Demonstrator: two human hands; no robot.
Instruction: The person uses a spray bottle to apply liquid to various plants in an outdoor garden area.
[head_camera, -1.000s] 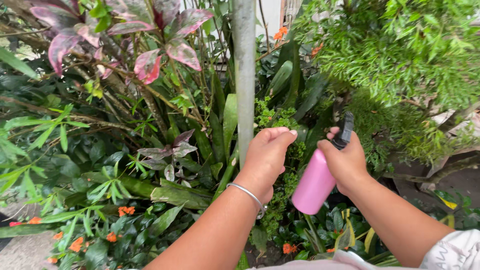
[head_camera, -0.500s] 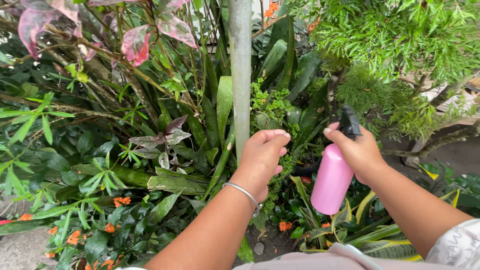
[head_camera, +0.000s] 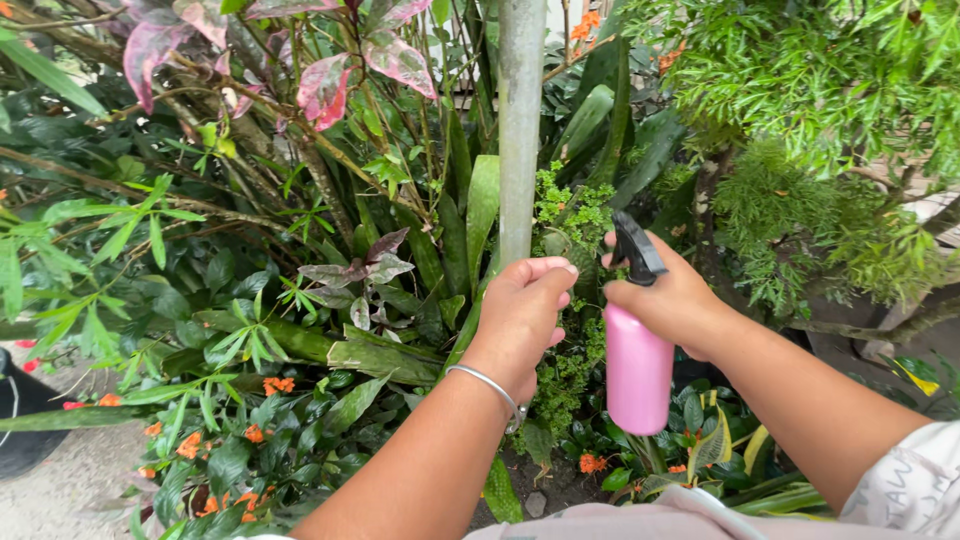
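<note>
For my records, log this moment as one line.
right hand: holds pink spray bottle | left hand: fist, empty, beside grey pole | around: leafy plants

A pink spray bottle (head_camera: 638, 372) with a black trigger head stood nearly upright in the air, gripped round its neck by the right hand (head_camera: 672, 303), its nozzle turned toward the leafy green plants behind. Its smooth cylindrical body hung below the hand, above low foliage and small orange flowers. Just beside it, the left hand (head_camera: 524, 315), curled into a loose fist and wearing a silver bangle, was at the grey upright pole (head_camera: 520, 130).
</note>
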